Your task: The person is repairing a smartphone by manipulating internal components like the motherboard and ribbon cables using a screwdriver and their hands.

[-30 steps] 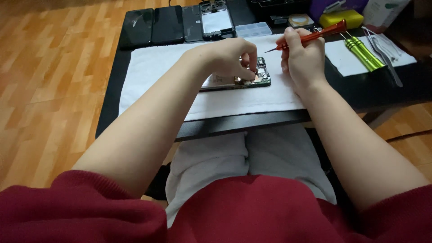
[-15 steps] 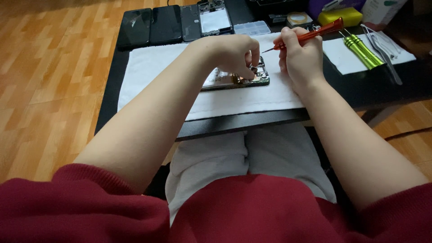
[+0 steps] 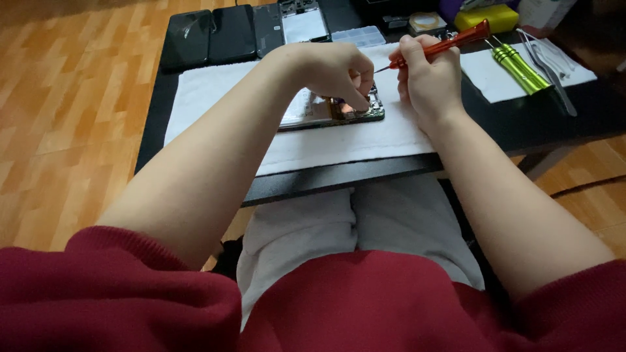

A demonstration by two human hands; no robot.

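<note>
Left hand (image 3: 332, 68) pinches opened phone (image 3: 329, 111); right hand (image 3: 427, 75) grip closed on red screwdriver (image 3: 443, 44). Tip slip could gouge the board.

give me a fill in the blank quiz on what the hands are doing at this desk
1. The right hand holds a screwdriver whose handle is ____ in colour.
2. The left hand rests its fingers on the opened ____, which lies on the white cloth.
3. The two screwdrivers lying unused at the right have handles of ____ colour.
4. The table stands on a floor made of ____.

Missing words: red; phone; green; wood
</note>
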